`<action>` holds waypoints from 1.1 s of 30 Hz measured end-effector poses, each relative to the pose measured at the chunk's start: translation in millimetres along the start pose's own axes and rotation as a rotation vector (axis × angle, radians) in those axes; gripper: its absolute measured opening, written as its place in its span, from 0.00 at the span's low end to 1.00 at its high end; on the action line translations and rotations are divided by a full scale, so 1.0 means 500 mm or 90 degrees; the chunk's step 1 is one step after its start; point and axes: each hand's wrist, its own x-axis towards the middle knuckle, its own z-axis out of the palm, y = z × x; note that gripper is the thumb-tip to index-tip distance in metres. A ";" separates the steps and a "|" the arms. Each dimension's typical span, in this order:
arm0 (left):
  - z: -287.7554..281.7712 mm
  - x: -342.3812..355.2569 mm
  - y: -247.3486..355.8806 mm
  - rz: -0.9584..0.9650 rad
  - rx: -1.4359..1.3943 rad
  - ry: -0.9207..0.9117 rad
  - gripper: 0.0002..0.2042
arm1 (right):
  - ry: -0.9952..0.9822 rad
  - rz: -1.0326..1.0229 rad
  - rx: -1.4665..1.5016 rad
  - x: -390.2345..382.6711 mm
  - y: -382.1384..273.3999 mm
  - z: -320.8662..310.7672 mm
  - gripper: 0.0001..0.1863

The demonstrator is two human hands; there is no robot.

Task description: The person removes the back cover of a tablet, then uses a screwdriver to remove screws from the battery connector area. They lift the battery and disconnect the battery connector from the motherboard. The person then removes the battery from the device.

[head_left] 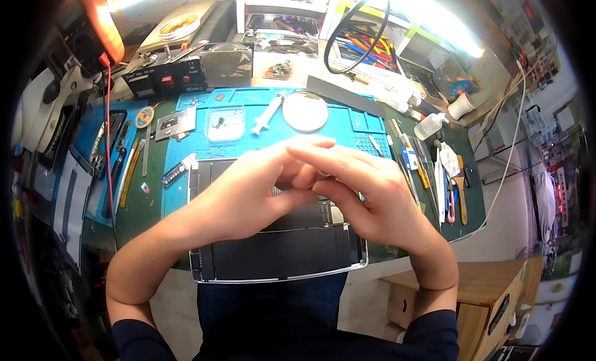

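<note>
An opened tablet (282, 258) with black battery cells and a bare metal rim lies at the bench's front edge. Above it my two hands meet, fingers curled and overlapping. My left hand (251, 190) is closed, its thumb pointing toward the right hand's thumb. My right hand (372, 193) is also closed, its fingers lapping over the left fingertips. A tiny pale spot shows between the fingers; what they hold, if anything, is hidden. Behind them on the blue repair mat (239, 151) are a syringe (268, 114), a round white dish (305, 111) and a clear tray (225, 123).
Tweezers, brushes and other hand tools crowd the right side, near a squeeze bottle (430, 126). A black power box (166, 81) stands at the back left. On the left lie a screen panel (73, 205) and a red cable (109, 143). A wooden cabinet (459, 280) stands lower right.
</note>
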 end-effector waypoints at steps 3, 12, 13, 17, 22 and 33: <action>0.017 0.018 -0.008 0.046 0.116 -0.008 0.24 | 0.013 -0.006 -0.034 -0.013 -0.002 -0.001 0.27; 0.013 0.023 -0.006 0.065 0.215 -0.062 0.21 | 0.032 0.044 0.009 -0.029 0.003 0.005 0.28; 0.010 0.022 -0.005 0.048 0.228 -0.079 0.21 | 0.027 0.022 -0.023 -0.024 0.004 0.003 0.28; 0.011 0.016 -0.004 0.004 0.122 -0.080 0.22 | 0.001 0.077 0.056 -0.034 0.017 -0.001 0.34; 0.006 0.025 0.013 -0.011 0.283 -0.101 0.22 | 0.025 0.014 -0.022 -0.032 0.015 0.002 0.34; -0.004 0.027 -0.003 0.019 0.288 -0.119 0.14 | 0.037 0.009 -0.032 -0.039 0.015 0.005 0.30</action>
